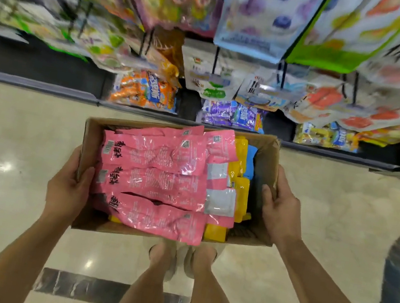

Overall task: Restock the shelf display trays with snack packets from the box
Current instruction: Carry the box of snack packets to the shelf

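Both hands are busy, nothing picked yet. Left hand [69, 181] is clamped on the left wall of the box [270, 150], thumb hooked over the rim, the other fingers wrapped outside and mostly hidden. Right hand [282, 211] mirrors it on the right wall, thumb inside, fingers outside. The box is carried level between them, above the floor [23, 133].

Key geometry:
- Pink packets [150, 182] lie flat on top, long axis running thumb to thumb, i.e. across the box, not toward the shelf.
- Their left ends sit just beside the left thumb. Their right ends stop well short of the right thumb.
- Yellow packets [240, 196] and a blue packet [250, 160] stand on edge on the right-thumb side of the pink ones, with a bare dark strip of box between them and that thumb.
- So the left hand is nearer pink, and the right is nearer yellow and blue.

Targets: the bottom shelf lies beyond the far wall, forward of both sets of fingertips. Orange bags [145, 91] are ahead of the left hand, purple bags [232, 115] are dead ahead, and yellow bags [327, 137] are ahead of the right. The shelf is motion-blurred, so I can't make out tray edges.

My read: the box needs setting down, or one hand has to let go, before any packet comes out. A cross-wise grab at a pink end looks easiest from the left.
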Action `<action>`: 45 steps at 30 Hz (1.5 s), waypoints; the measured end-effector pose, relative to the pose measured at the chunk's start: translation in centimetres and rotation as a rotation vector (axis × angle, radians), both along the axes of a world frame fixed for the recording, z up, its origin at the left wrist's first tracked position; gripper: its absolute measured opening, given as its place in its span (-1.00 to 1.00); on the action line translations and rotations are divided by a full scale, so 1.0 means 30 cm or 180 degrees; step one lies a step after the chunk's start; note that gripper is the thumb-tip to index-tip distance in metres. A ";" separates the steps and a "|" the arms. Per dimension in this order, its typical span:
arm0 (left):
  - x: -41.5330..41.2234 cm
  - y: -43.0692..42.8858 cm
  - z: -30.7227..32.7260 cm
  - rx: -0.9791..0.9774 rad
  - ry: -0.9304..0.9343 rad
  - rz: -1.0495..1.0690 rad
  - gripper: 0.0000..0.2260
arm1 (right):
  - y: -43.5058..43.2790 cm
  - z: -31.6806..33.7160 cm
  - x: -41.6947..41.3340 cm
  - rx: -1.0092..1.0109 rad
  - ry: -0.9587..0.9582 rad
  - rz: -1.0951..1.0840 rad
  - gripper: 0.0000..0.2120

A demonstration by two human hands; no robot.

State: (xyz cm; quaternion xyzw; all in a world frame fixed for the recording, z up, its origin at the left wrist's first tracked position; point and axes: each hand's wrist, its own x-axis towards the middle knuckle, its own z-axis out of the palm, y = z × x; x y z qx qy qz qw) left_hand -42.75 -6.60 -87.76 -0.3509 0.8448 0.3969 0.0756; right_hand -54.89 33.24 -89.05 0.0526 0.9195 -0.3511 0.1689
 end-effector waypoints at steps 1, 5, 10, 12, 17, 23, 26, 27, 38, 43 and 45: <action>0.018 -0.011 0.079 0.0005 0.0009 0.0067 -0.56 | -0.015 0.077 0.000 -0.0028 0.0023 0.0067 -0.45; 0.096 -0.052 0.402 -0.0156 0.0014 0.0259 -0.53 | -0.089 0.397 -0.013 -0.0050 0.0063 0.0313 -0.44; 0.210 -0.111 0.771 -0.0262 0.0128 0.0563 -0.55 | -0.215 0.764 -0.016 -0.0021 -0.0011 0.0510 -0.40; 0.255 -0.135 0.907 -0.0356 0.0262 0.0653 -0.54 | -0.268 0.891 -0.021 -0.0020 -0.0035 0.0649 -0.39; 0.380 -0.203 1.183 -0.0485 0.0469 0.0837 -0.52 | -0.410 1.175 -0.047 -0.0126 0.0146 0.1106 -0.41; 0.528 -0.253 1.455 -0.0754 0.0609 0.1165 -0.54 | -0.607 1.403 -0.098 -0.0035 0.0313 0.1720 -0.43; 0.620 -0.293 1.538 -0.0886 0.0627 0.1447 -0.49 | -0.720 1.512 -0.095 -0.0128 0.0424 0.2052 -0.48; 0.654 -0.313 1.558 -0.0878 0.0629 0.1534 -0.50 | -0.759 1.545 -0.090 -0.0133 0.0467 0.2165 -0.46; 0.958 -0.560 1.768 -0.1124 0.0860 0.2323 -0.61 | -1.263 1.808 0.087 -0.0192 0.0869 0.2824 -0.42; 1.120 -0.728 1.811 -0.1177 0.0832 0.2575 -0.62 | -1.513 1.836 0.178 -0.0307 0.0911 0.3049 -0.43; 1.183 -0.787 1.822 -0.1107 0.0822 0.2702 -0.61 | -1.612 1.853 0.214 -0.0338 0.0890 0.3190 -0.44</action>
